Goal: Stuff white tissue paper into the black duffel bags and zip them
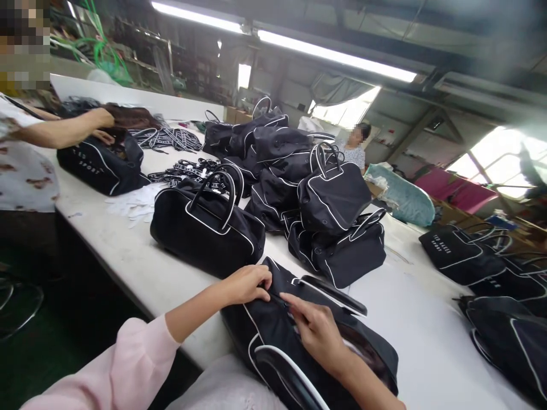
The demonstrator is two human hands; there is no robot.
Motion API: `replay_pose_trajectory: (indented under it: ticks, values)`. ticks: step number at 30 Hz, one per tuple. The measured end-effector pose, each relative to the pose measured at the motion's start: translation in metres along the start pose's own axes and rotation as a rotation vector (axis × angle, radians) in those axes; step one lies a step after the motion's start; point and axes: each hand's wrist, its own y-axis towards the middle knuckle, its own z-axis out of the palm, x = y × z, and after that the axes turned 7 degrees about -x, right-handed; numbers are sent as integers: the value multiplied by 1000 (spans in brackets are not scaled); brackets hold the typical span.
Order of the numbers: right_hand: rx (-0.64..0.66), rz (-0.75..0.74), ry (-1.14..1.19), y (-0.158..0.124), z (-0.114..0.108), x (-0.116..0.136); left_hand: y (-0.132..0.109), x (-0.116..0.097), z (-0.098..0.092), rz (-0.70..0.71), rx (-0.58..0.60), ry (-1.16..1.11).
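Note:
A black zippered holdall with white piping (265, 322) lies on the white table (128, 250) right in front of me, its dark handles flopped to the far side. My left hand (247, 285) pinches the bag's top edge near the zip. My right hand (315, 335) presses its fingers along the same opening, close to the left hand. Both pink-sleeved forearms reach in from the lower left and lower right. The zip's pull is hidden under my fingers.
Several black holdalls stand in a heap (277, 171) beyond my hands, with another (207, 222) nearer. Printed webbing straps (179, 173) and white paper (134, 205) lie on the table. At left, a co-worker's hands (102, 128) work at a bag (102, 168). More bags (461, 256) sit at right.

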Motion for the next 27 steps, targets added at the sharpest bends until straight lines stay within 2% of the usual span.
replay_pose_trajectory:
  ticks: [3, 8, 11, 14, 19, 22, 24, 27]
  values:
    - [59, -74, -66, -21, -22, 1, -3, -11, 2, 6, -8, -10]
    - [158, -220, -306, -45, -52, -2, 3, -32, 9, 73, -17, -7]
    - [236, -263, -410, -59, -67, -3, 6, -34, 13, 81, 15, 25]
    - [243, -226, -426, -71, -78, -2, 5, -32, 15, 68, 31, 34]
    - [127, -195, -311, -92, -87, -11, 0, -25, 19, 51, 22, 65]
    - [35, -134, -286, -120, -100, -26, 1, -9, 16, 31, 25, 115]
    - [-79, 18, -307, -150, -115, -39, 2, 7, 10, -2, 21, 151]
    - [-284, 346, -271, -208, -135, -59, 4, 29, 3, -58, 19, 164]
